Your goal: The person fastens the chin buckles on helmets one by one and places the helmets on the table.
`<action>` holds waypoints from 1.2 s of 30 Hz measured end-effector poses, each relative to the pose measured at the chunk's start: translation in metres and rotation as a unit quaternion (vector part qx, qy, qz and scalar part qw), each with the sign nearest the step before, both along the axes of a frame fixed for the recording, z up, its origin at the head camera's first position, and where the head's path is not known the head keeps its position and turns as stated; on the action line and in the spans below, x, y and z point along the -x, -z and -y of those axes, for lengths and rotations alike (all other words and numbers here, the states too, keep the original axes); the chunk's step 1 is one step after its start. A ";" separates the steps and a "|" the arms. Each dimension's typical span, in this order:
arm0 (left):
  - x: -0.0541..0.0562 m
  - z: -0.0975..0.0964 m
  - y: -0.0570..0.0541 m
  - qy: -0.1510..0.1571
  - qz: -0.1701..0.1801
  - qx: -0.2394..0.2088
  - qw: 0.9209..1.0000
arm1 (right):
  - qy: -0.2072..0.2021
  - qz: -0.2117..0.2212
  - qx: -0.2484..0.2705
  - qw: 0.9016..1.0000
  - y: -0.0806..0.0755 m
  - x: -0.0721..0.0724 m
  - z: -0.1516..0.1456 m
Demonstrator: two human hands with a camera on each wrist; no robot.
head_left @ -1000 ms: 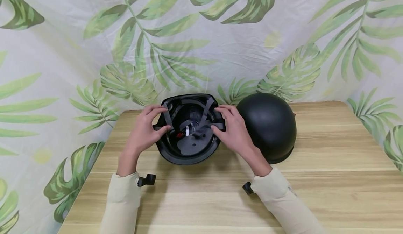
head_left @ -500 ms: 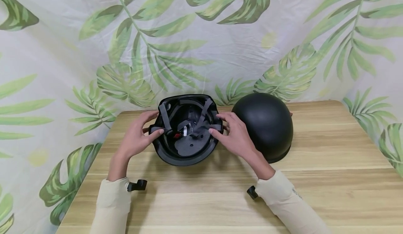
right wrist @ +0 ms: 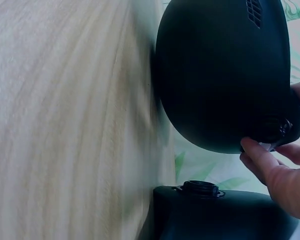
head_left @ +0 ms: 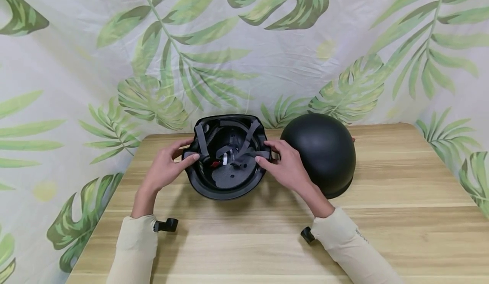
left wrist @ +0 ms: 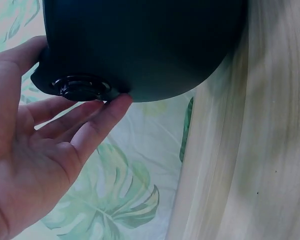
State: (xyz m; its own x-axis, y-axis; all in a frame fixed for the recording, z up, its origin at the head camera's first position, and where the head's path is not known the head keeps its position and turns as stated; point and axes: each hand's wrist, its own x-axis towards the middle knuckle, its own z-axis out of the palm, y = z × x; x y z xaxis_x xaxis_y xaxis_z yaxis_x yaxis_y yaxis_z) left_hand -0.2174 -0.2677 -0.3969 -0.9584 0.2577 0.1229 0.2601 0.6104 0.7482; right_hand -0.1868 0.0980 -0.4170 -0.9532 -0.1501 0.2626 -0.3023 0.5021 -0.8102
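Observation:
A black helmet point(head_left: 229, 192) sits upside down, its hollow inside facing up in the head view. Grey chin straps point(head_left: 201, 139) with a red buckle piece point(head_left: 215, 164) lie inside it. My left hand point(head_left: 165, 167) grips its left edge, thumb on the rim and fingers outside. In the left wrist view, those fingers touch the shell beside a round black fitting point(left wrist: 82, 87). My right hand point(head_left: 286, 165) holds the right edge the same way. The right wrist view has its fingertips by another round fitting point(right wrist: 272, 129) on the shell.
A second black helmet point(head_left: 318, 152), dome up, stands right behind my right hand. Both are on a wood-grain table point(head_left: 237, 250). A leaf-patterned cloth point(head_left: 275, 71) hangs behind the table. Small black wrist cameras point(head_left: 167, 225) stick out from both sleeves.
My left fingers have come off the left strap and moved outward, down around the outside of the rim. My right fingers have also lowered slightly. The helmet has shifted slightly left in view.

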 end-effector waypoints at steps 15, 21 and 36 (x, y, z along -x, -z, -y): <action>-0.004 0.027 -0.007 0.064 -0.014 -0.048 0.997 | -0.045 0.062 0.067 0.995 0.011 0.009 0.013; -0.002 0.038 -0.002 0.094 -0.004 -0.079 0.992 | -0.079 0.077 0.135 0.985 0.009 0.011 0.010; -0.004 0.033 -0.005 0.086 -0.023 -0.167 0.982 | -0.059 0.087 0.115 0.988 0.020 0.013 0.011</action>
